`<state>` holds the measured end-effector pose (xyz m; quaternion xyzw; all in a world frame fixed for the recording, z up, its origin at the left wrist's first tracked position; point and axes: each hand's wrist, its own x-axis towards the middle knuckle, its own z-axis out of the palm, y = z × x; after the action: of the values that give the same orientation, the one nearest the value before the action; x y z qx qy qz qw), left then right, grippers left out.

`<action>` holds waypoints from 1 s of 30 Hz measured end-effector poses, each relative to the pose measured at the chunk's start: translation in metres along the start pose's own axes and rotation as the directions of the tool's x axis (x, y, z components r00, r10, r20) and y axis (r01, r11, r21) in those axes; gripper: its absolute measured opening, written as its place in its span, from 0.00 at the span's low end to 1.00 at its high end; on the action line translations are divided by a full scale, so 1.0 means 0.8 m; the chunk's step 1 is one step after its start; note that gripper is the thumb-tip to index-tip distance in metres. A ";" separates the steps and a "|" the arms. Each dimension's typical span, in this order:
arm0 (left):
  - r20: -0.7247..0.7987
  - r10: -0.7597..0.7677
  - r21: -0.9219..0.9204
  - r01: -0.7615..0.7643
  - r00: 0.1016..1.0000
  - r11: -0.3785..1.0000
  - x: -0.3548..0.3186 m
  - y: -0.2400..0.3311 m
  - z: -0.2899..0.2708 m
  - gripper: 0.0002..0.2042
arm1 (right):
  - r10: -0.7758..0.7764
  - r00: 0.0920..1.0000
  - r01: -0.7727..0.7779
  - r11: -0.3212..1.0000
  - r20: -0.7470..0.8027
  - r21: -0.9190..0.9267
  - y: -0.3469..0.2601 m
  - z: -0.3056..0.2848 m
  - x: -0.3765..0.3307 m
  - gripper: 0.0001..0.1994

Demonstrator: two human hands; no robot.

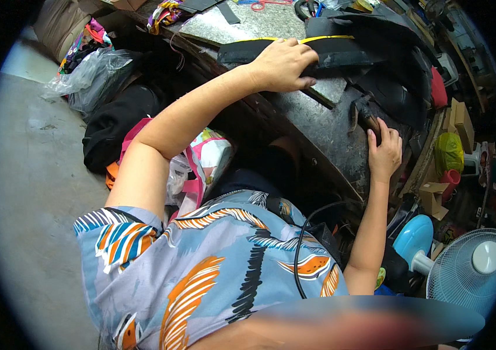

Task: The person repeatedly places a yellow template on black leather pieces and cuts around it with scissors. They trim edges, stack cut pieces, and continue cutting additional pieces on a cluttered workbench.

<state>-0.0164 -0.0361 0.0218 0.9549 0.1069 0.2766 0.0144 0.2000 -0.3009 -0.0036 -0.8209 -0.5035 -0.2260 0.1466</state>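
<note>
My left hand reaches across the workbench with its fingers curled over a long black strip of material. A narrow yellow band runs along the strip's far edge. Nearer the bench's right side, my right hand is closed around a dark tool with a brownish handle; its exact kind cannot be made out. Beyond this hand lies a heap of black sheet material. A thin dark bar shows on the bench just below my left hand.
At the lower right stand a white fan and a blue round-topped object. Cardboard boxes and a yellow bag line the right side. A clear plastic bag and a black bag sit at the left.
</note>
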 end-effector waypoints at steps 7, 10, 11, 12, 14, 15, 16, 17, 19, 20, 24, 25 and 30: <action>0.010 -0.523 -0.346 0.494 0.852 0.798 0.015 0.007 0.028 0.37 | -0.006 1.000 0.006 1.000 -0.008 -0.022 -0.001 0.000 0.000 0.19; 0.127 -0.539 -0.410 0.539 0.833 0.736 0.010 0.008 0.028 0.35 | -0.015 1.000 0.015 0.999 -0.011 -0.036 -0.001 0.000 0.000 0.19; 0.087 -0.510 -0.374 0.502 0.856 0.780 0.008 0.009 0.028 0.35 | -0.016 1.000 0.015 0.999 -0.010 -0.043 -0.001 0.000 0.000 0.19; 0.047 -0.471 -0.342 0.457 0.881 0.821 0.007 0.011 0.028 0.34 | -0.019 1.000 0.018 0.999 -0.010 -0.040 0.000 0.000 0.000 0.19; -0.074 -0.328 -0.217 0.305 0.942 0.927 0.002 0.019 0.028 0.29 | -0.025 1.000 0.025 0.999 -0.008 -0.036 0.000 0.000 -0.001 0.19; -0.060 -0.230 -0.171 0.217 0.971 0.961 0.002 0.023 0.029 0.26 | -0.026 1.000 0.026 0.999 -0.008 -0.034 0.001 0.001 -0.001 0.19; -0.075 -0.179 -0.154 0.166 0.981 0.974 0.001 0.028 0.031 0.24 | -0.028 1.000 0.027 0.999 -0.007 -0.033 0.001 0.001 -0.001 0.19; -0.030 -0.150 -0.132 0.145 0.988 0.981 0.000 0.034 0.033 0.23 | -0.031 0.999 0.030 0.999 -0.012 -0.034 0.002 0.001 -0.002 0.19; -0.010 -0.056 -0.214 0.053 0.998 0.975 -0.001 0.039 0.033 0.21 | -0.027 1.000 0.026 0.999 -0.014 -0.039 0.003 0.002 -0.002 0.19; 0.009 0.005 -0.257 -0.003 1.000 0.966 -0.001 0.038 0.031 0.21 | -0.026 1.000 0.025 0.999 -0.018 -0.043 0.003 0.003 -0.002 0.19; 0.269 0.082 -0.592 0.098 0.960 0.800 0.000 0.027 0.015 0.17 | -0.017 1.000 0.017 0.999 -0.019 -0.029 0.003 0.004 -0.003 0.19; 0.342 0.059 -0.657 0.193 0.938 0.729 0.000 0.025 0.010 0.17 | -0.018 1.000 0.017 0.999 -0.016 -0.029 0.003 0.004 -0.003 0.19; 0.239 -0.233 -0.465 0.322 0.943 0.825 0.007 0.047 0.011 0.14 | -0.013 1.000 0.013 0.999 -0.014 -0.033 0.004 0.005 -0.002 0.19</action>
<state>0.0003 -0.0717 0.0207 0.9129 0.1686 0.2065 0.3092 0.2032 -0.3019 -0.0078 -0.8182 -0.5042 -0.2410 0.1352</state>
